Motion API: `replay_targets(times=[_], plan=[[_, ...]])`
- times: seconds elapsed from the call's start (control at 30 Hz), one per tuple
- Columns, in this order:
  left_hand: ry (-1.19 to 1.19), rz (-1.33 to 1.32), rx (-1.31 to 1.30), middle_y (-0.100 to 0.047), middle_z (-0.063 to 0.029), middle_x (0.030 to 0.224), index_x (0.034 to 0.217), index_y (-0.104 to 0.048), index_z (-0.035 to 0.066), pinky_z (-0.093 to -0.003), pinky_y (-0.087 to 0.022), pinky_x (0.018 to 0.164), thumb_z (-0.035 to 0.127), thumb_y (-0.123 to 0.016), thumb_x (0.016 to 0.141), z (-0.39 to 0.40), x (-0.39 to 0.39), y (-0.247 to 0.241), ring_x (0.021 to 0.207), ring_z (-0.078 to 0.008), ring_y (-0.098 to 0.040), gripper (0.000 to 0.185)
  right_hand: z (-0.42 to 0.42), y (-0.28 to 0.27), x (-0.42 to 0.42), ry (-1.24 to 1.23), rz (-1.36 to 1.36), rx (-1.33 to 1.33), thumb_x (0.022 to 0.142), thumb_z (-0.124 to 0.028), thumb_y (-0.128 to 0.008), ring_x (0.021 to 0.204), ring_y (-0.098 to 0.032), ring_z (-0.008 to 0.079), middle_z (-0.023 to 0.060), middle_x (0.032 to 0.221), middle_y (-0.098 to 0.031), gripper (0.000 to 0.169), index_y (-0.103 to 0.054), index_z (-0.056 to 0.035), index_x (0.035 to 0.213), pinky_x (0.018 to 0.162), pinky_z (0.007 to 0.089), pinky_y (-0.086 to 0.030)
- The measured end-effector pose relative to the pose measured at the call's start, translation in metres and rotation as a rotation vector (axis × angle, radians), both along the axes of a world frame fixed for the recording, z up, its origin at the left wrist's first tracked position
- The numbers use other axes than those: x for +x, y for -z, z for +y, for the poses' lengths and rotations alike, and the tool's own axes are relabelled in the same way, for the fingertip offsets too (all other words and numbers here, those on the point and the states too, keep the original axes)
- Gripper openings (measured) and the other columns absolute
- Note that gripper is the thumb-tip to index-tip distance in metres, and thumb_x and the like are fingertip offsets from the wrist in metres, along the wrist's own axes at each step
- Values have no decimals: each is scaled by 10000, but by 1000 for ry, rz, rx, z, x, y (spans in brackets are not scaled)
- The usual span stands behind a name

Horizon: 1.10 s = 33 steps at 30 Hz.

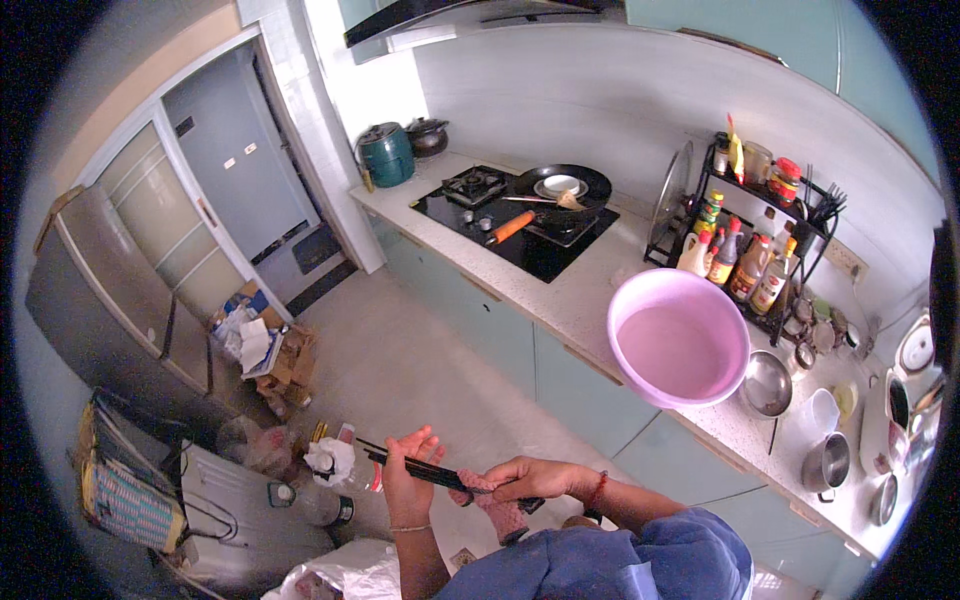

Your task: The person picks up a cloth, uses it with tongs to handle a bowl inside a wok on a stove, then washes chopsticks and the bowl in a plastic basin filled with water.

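My left hand (409, 487) holds one end of a bundle of black chopsticks (429, 471) against its palm with the thumb, while its other fingers stand apart. My right hand (534, 478) grips a pink cloth (501, 516) wrapped about the bundle's other part. Part of the cloth hangs below the right fingers. The chopsticks' ends at the right are partly hidden by cloth and hand. Both hands are in front of my body, above the floor and apart from the counter.
Along the right runs a counter (592, 304) with a pink basin (675, 337), a bottle rack (742, 247), metal bowls and a stove (551, 251) bearing a wok (592, 180). Cardboard (296, 360), bags and bottles stand on the floor at left. A white plastic bag (352, 570) lies near my left forearm.
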<state>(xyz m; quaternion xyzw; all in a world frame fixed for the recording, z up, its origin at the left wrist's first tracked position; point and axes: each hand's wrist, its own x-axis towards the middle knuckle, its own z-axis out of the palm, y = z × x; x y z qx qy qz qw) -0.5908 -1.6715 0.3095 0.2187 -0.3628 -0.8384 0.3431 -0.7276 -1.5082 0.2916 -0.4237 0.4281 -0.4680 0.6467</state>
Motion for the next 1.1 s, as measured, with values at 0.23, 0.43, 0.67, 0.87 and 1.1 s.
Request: replay_targets(times=[0.23,0.43,0.67,0.87,1.1], plan=[[81,64,79,-580,-146,1014,941,-539,23,-406,-465,823,385,-375,929,-4,-42,-8,897,-227,-564,397,-7,-16,-16,340,-195,0,875,-170,-553,852,-515,65,-17,923,-605,198,-590,-53,1031,748,229,-436],[86,79,82,-591,-157,937,960,-519,13,-444,-475,809,348,-393,928,-13,-81,-23,822,-252,-584,360,-23,-36,-62,334,-228,20,886,-222,-538,806,-506,54,-12,915,-601,198,-593,-66,995,693,215,-434],[-105,110,-50,-614,-161,893,1037,-503,-14,-417,-487,799,336,-361,940,-46,-99,-37,806,-270,-607,390,-50,-59,-109,177,-125,129,871,-255,-566,600,-477,24,-58,771,-566,184,-595,-88,943,492,179,-376],[-221,156,-11,-618,-153,873,1031,-501,-25,-409,-490,791,321,-362,942,-66,-124,-34,798,-267,-605,383,-81,-30,-136,332,-98,69,868,-319,-559,491,-440,17,-71,674,-523,248,-604,-99,974,431,173,-339],[-28,-95,-164,-594,-154,899,940,-538,-33,-387,-486,744,273,-395,934,-101,-161,-22,801,-254,-591,338,-123,-17,-168,684,-108,-73,883,-209,-541,809,-556,69,35,946,-625,235,-602,-38,1033,716,206,-444]])
